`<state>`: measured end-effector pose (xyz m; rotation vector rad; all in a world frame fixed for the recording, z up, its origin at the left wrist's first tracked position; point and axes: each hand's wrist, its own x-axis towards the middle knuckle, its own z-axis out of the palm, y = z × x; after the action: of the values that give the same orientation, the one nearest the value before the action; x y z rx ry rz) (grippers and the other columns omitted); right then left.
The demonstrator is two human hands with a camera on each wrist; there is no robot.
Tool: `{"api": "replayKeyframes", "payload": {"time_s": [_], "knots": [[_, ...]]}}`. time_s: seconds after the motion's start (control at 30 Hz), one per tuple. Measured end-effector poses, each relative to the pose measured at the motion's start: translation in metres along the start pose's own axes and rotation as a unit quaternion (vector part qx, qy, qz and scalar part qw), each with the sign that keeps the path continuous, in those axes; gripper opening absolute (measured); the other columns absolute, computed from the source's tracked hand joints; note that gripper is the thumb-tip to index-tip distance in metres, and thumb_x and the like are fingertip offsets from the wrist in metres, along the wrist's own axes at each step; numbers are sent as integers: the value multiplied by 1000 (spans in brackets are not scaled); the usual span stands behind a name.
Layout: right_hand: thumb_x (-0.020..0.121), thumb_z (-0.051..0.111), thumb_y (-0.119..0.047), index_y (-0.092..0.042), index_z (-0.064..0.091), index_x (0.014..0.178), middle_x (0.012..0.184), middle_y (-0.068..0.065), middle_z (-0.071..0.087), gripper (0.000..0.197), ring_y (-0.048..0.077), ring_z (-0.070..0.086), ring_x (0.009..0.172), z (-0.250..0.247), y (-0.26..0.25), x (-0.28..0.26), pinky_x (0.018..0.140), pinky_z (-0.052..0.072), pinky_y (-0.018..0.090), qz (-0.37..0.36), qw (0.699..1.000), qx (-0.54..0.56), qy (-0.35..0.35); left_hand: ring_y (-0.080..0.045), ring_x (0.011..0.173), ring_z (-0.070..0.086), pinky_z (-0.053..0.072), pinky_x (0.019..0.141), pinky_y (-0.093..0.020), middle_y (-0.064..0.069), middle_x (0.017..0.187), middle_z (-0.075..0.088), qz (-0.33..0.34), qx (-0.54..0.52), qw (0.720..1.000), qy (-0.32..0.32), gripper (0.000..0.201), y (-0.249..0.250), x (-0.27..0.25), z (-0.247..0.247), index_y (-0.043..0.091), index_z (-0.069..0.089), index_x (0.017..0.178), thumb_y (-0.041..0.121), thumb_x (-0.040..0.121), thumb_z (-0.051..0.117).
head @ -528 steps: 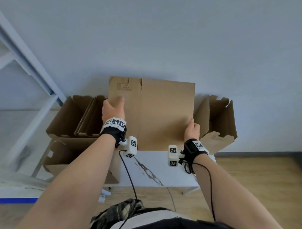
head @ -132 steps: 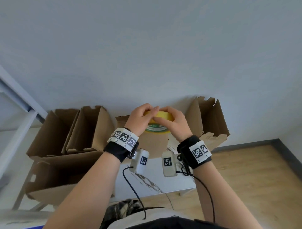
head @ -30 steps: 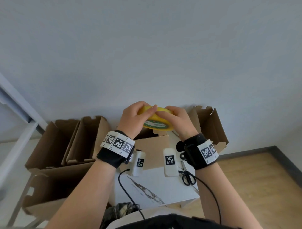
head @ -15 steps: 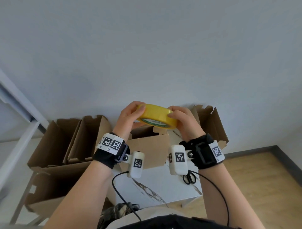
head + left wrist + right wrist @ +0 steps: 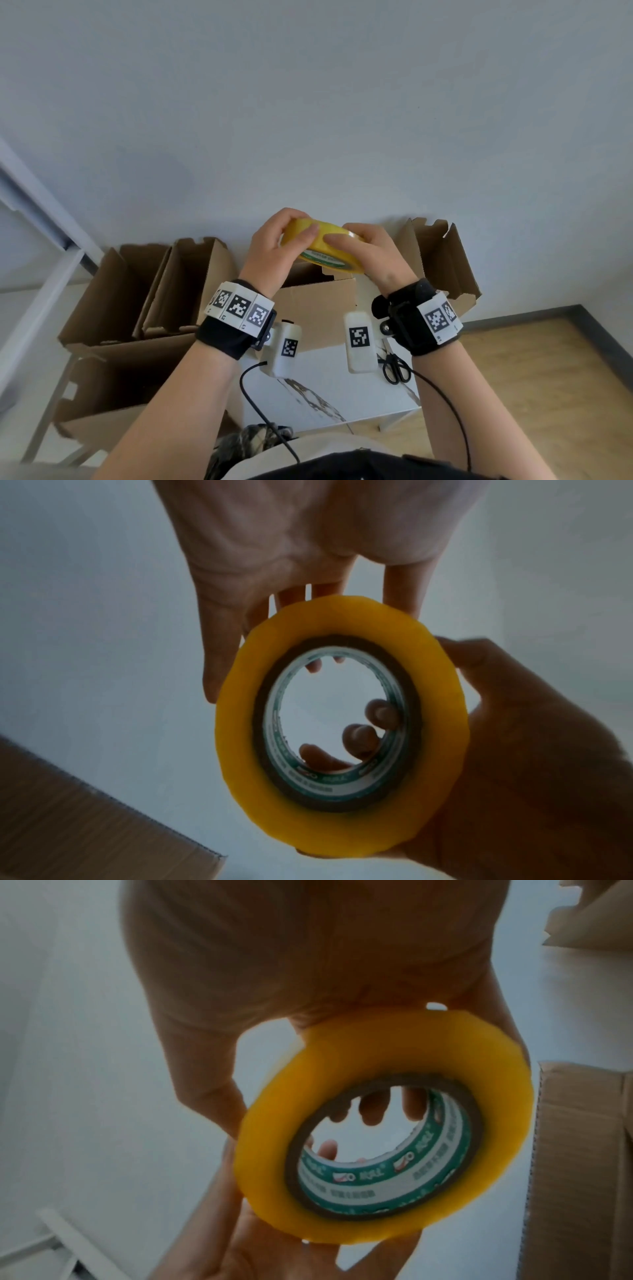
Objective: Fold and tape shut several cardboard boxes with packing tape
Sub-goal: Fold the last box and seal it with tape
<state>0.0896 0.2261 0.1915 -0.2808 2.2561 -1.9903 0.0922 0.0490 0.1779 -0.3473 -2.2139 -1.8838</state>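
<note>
Both hands hold a yellow packing tape roll (image 5: pixel 320 236) in the air above a brown cardboard box (image 5: pixel 318 305) that stands on the white table (image 5: pixel 342 387). My left hand (image 5: pixel 270 243) grips the roll's left side, thumb on its outer face. My right hand (image 5: pixel 370 246) grips the right side. In the left wrist view the tape roll (image 5: pixel 240 723) shows its green-printed core, with fingertips of the right hand (image 5: pixel 531 777) curled into the hole. The right wrist view shows the tape roll (image 5: pixel 267 1150) under the right hand (image 5: pixel 308 961). No loose tape end is visible.
Black scissors (image 5: pixel 395 368) lie on the table by my right wrist. Several open cardboard boxes (image 5: pixel 137 291) stand stacked at the left, and another open box (image 5: pixel 442 260) at the right against the wall. A white shelf frame (image 5: pixel 41 267) is at the far left.
Both hands keep hold of the roll and have turned it a little. The left thumb has slid onto its outer face, beside the right fingers.
</note>
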Motion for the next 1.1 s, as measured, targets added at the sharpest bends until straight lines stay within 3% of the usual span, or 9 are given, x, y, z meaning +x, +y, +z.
{"api": "replayKeyframes", "payload": {"time_s": [0.07,0.13,0.23,0.37,0.5,0.63,0.7,0.83,1.1], "knots": [[65,70,-52,4,69,89,93,32,66,62,46,67,90,2,1,0,84,55,56,-2,1000,-9,6,-3,87,57,43,70,-10,4,97,63,24,45,999,2,42,2,-1,2,20,64,99,56,80,57],[64,68,-52,5,68,86,87,32,65,61,41,67,83,2,0,2,78,55,51,-8,1000,-15,11,-5,92,58,45,74,-14,5,100,64,37,76,996,13,44,3,0,3,19,65,102,57,81,56],[63,62,-52,2,66,78,70,15,57,56,23,56,69,4,-2,4,68,42,38,-19,999,-32,19,-12,97,59,52,80,-33,7,102,64,59,116,991,33,38,2,0,5,21,66,102,53,82,60],[69,67,-38,10,60,77,66,13,50,48,21,50,63,8,1,4,61,36,29,-23,999,15,22,-19,109,59,52,88,-52,11,111,65,65,76,995,26,25,6,-1,2,25,68,108,39,90,58],[64,67,-36,4,58,73,67,13,48,42,27,48,67,5,4,2,58,35,30,-23,996,89,6,-22,118,57,46,102,-47,2,123,66,53,5,999,-3,26,8,3,-8,17,68,117,24,97,53],[63,64,-32,11,52,74,74,26,43,47,36,44,76,4,10,3,67,33,44,-11,988,154,-22,-12,113,57,46,86,-18,-8,125,63,27,-70,997,-28,27,11,2,-11,12,67,117,21,95,53],[64,62,-30,19,47,80,78,31,41,54,38,42,80,4,12,2,73,30,49,-8,985,170,-34,-15,106,56,48,83,-24,-8,121,62,-1,-109,994,-30,29,10,2,-12,20,68,114,32,89,60],[65,61,-33,20,48,86,86,22,47,59,37,44,82,3,9,-2,71,30,45,-10,986,160,-44,-23,110,57,47,87,-43,-6,121,64,-25,-128,991,-19,21,10,3,-9,34,71,97,44,78,67],[69,63,-37,19,45,79,78,41,35,59,37,40,77,11,1,-7,67,29,46,-25,988,147,-27,-18,104,59,48,84,-41,4,107,69,14,-119,993,3,18,13,2,-9,27,68,91,39,77,68]]}}
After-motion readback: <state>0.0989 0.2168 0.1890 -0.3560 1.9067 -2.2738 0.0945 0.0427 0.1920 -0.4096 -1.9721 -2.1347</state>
